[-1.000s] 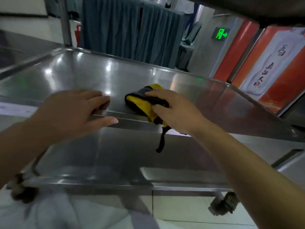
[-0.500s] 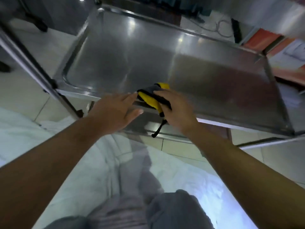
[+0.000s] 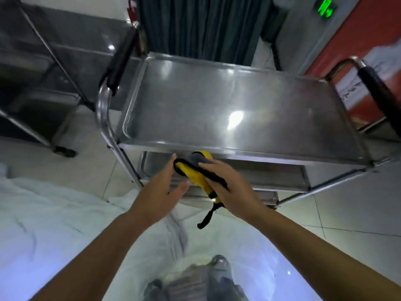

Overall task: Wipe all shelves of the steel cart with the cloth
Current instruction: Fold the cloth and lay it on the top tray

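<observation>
The steel cart (image 3: 238, 148) stands in front of me, and I look down on its bare, shiny top shelf. A lower shelf (image 3: 271, 177) shows beneath the front rim. My right hand (image 3: 230, 187) grips a folded yellow cloth (image 3: 195, 170) with grey lining and black trim, held in the air just in front of the cart's near edge. A black loop hangs from the cloth. My left hand (image 3: 162, 192) is open, fingers spread, beside the cloth with its fingertips close to it.
Black-gripped handles rise at the cart's left (image 3: 121, 61) and right (image 3: 377, 90) ends. A second steel cart (image 3: 39, 88) stands to the left. A dark curtain (image 3: 201, 27) hangs behind, a red wall panel (image 3: 358, 40) to the right. White fabric (image 3: 54, 224) covers the floor near me.
The view rose from the lower shelf to above the top shelf. My right hand lifted the cloth off the shelf, and my left hand let go of the shelf rim.
</observation>
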`<state>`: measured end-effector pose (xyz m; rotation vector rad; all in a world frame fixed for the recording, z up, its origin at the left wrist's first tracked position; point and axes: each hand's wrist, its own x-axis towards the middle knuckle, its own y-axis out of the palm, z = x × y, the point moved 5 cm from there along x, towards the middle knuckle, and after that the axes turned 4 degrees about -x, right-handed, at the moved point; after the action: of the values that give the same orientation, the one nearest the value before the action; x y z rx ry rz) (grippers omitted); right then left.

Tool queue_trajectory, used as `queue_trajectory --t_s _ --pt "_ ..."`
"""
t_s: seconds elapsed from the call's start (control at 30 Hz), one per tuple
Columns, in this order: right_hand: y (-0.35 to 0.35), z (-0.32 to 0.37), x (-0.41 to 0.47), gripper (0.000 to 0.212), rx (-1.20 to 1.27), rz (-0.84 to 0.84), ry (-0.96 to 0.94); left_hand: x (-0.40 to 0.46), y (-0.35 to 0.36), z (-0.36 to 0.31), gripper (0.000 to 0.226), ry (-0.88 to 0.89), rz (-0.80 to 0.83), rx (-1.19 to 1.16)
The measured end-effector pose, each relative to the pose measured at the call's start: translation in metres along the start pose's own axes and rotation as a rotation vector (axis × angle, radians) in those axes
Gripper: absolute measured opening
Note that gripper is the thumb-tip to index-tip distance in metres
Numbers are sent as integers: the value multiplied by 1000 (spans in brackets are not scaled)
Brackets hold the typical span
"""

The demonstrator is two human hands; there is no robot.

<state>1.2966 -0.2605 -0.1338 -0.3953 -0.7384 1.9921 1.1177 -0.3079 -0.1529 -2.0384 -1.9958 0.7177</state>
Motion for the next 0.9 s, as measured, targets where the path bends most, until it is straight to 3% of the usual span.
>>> queue_trajectory --t_s 0.1,0.27,0.43,0.67,0.9 --pt "-40 56 -2 39 30 -65 -47 -8 -32 -73 35 34 20 -331" --pt "-105 114 -6 41 -12 -109 -87 -9 -61 -167 27 22 5 -483" --pt "-176 124 -10 47 -147 -100 -117 18 -58 -237 27 108 11 -450" --pt "-277 76 -16 51 -146 -183 -74 73 -4 -305 44 275 18 -301" --pt "-336 0 -3 56 -238 -172 6 110 45 -321 27 265 8 13"
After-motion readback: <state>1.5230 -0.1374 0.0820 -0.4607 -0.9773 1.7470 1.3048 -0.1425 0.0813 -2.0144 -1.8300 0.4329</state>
